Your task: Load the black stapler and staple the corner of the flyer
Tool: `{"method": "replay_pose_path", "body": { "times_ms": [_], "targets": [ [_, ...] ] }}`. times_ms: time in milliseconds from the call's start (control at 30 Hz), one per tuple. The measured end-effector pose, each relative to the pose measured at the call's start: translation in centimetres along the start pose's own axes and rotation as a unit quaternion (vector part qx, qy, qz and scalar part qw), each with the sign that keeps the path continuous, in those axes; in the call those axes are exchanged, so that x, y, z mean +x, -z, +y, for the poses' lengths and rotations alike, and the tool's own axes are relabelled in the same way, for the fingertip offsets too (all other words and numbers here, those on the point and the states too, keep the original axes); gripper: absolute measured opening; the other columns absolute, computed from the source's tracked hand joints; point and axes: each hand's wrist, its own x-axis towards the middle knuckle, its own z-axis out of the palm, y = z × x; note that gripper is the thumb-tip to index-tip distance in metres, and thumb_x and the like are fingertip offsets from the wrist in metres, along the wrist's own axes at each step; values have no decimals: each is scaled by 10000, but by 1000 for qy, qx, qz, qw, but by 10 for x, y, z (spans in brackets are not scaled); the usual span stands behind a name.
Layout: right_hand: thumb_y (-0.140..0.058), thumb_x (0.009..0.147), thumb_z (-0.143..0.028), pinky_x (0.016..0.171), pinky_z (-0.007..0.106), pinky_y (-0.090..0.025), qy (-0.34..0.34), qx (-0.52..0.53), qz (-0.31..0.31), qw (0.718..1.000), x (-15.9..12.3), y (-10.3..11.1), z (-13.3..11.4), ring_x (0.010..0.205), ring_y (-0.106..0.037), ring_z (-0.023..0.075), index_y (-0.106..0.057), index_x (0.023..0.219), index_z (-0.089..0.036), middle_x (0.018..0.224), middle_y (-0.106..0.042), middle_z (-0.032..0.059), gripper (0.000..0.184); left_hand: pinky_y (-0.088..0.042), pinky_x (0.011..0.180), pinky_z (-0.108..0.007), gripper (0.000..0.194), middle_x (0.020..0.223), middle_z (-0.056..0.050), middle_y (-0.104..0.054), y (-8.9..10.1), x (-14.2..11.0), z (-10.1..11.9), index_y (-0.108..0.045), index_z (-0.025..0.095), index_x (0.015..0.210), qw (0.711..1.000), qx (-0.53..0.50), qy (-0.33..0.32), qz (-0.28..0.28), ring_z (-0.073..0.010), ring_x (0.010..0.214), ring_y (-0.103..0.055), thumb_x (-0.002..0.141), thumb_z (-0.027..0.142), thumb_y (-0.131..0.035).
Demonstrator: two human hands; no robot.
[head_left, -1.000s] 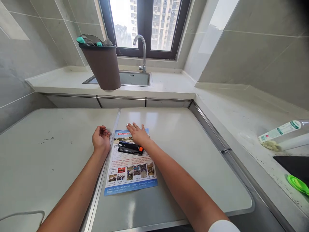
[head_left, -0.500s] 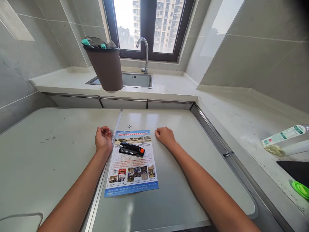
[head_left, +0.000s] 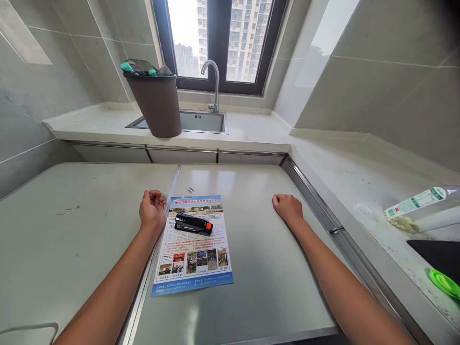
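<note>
A black stapler (head_left: 193, 224) with an orange-red end lies slantwise on a printed flyer (head_left: 194, 283) with blue edges, coloured photos and Chinese text. Just left of the flyer, my left hand (head_left: 151, 208) rests on its side on the table, fingers loosely curled in and nothing seen in them. Farther off on the right, my right hand (head_left: 288, 208) is a fist on the table surface, apart from the paper, with nothing visible in it. Two small strips of staples (head_left: 190, 190) lie just beyond the flyer's top edge.
The pale table (head_left: 266, 297) has a seam left of the flyer. Behind it, a brown bin (head_left: 158, 105) stands by the sink (head_left: 208, 122) and tap (head_left: 216, 86). On the right counter are a plastic bottle (head_left: 419, 203), a black item (head_left: 436, 258) and a green lid (head_left: 444, 282).
My right hand has moved right, away from the flyer, still in a fist. My left hand, the stapler and the flyer keep their places; the view has shifted slightly.
</note>
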Motion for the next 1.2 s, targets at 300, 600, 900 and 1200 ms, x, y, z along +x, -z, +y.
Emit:
{"method": "replay_pose_path", "body": {
  "times_ms": [300, 600, 900, 1200],
  "targets": [
    [-384, 1079, -446, 718, 262, -440, 108, 107, -50, 987, -33, 6, -77, 801, -656, 196, -708, 846, -220, 840, -721, 52, 459, -411, 545, -220, 372, 734, 1, -599, 1, 2, -3, -617, 174, 747, 1000, 9, -8, -9, -81, 572, -498, 835, 524, -703],
    [-684, 953, -428, 816, 310, -484, 434, 279, -86, 852, -105, 8, -204, 1011, -618, 218, -556, 1170, -228, 1163, -633, 64, 322, -399, 553, -228, 401, 701, 1, -596, 0, -5, -3, -634, 173, 737, 997, 62, -24, -29, -94, 575, -497, 844, 552, -708],
    [-695, 926, -276, 730, 281, -427, 429, 267, -106, 856, -91, 10, -145, 902, -592, 192, -537, 1022, -225, 1065, -618, 40, 191, -376, 577, -258, 428, 697, -20, -564, -2, -13, -1, -667, 190, 720, 977, 192, -53, -75, -140, 607, -464, 956, 534, -573],
    [-677, 935, -242, 822, 330, -492, 378, 318, -87, 865, -82, 9, -84, 965, -602, 219, -577, 1142, -230, 1098, -631, 62, 231, -471, 1019, -421, 217, 1176, -90, -688, -33, -85, 1, -700, 271, 1158, 687, 474, -215, -506, -267, 1138, -611, 1012, 303, -543]
  ]
}}
